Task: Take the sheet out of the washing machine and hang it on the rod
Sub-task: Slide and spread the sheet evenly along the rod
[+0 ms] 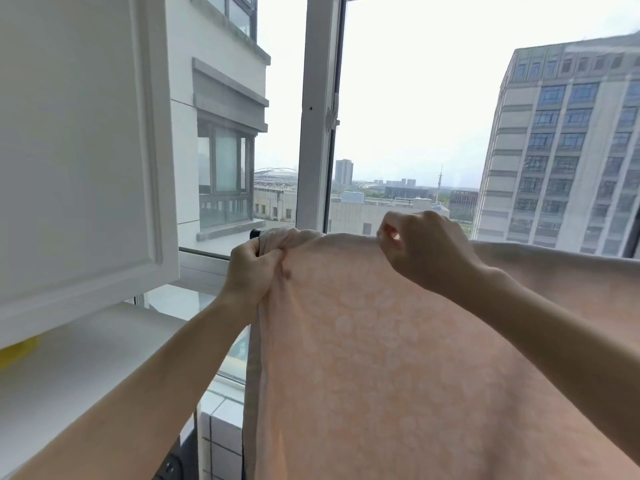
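left hand [251, 268]: we see it gripping the bunched sheet edge at the rod [255, 233] end
sheet [398, 358]: already draped over rod, out of washer
right hand [420, 245]: pinching the top fold
left to do: we judge only spreading remains

Sheet [398, 341] peach, faint pale round motifs.

Matt peach cloth sheet [398, 358], faint woven pattern; smooth white-painted cabinet door [76, 150]
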Demonstrator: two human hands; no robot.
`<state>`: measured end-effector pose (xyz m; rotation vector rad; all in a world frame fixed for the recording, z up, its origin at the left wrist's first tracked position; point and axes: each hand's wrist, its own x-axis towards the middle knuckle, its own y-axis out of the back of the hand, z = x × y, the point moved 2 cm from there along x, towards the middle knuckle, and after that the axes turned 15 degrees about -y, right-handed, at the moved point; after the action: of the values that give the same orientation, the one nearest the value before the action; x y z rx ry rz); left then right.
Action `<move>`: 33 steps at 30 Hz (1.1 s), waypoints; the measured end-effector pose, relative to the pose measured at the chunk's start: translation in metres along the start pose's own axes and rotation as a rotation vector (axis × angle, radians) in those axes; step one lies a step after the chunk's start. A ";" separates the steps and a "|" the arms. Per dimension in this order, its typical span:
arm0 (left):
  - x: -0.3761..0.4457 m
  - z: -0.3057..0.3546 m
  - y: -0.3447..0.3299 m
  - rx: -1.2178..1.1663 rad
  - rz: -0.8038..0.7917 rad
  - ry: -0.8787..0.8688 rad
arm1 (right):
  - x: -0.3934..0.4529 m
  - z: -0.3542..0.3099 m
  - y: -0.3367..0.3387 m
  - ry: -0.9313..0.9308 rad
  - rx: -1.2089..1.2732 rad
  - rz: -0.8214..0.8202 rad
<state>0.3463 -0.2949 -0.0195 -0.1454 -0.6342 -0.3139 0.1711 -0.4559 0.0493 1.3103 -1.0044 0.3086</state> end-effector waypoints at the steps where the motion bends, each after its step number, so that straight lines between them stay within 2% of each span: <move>1: 0.000 -0.001 0.000 0.010 -0.002 -0.006 | -0.002 0.007 0.003 -0.014 -0.004 -0.008; 5: 0.002 0.000 -0.004 0.000 -0.015 -0.008 | -0.010 0.020 0.009 -0.002 0.001 -0.017; 11: -0.002 0.006 -0.013 -0.075 -0.057 0.014 | -0.008 0.009 0.006 0.071 -0.016 0.082; 14: -0.007 0.013 -0.017 -0.156 -0.122 0.023 | -0.005 -0.002 -0.002 0.077 0.024 0.063; 17: -0.009 0.017 -0.020 -0.092 -0.153 0.032 | 0.001 -0.019 -0.009 0.092 0.044 0.036; 26: -0.014 0.024 -0.021 -0.074 -0.161 0.020 | 0.015 -0.061 -0.025 0.175 0.022 -0.015; 33: -0.010 0.017 -0.010 -0.019 -0.049 0.020 | 0.007 -0.050 -0.017 0.206 0.007 -0.016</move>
<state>0.3261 -0.2982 -0.0115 -0.1450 -0.6162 -0.3684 0.2093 -0.4181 0.0473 1.2637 -0.8193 0.4267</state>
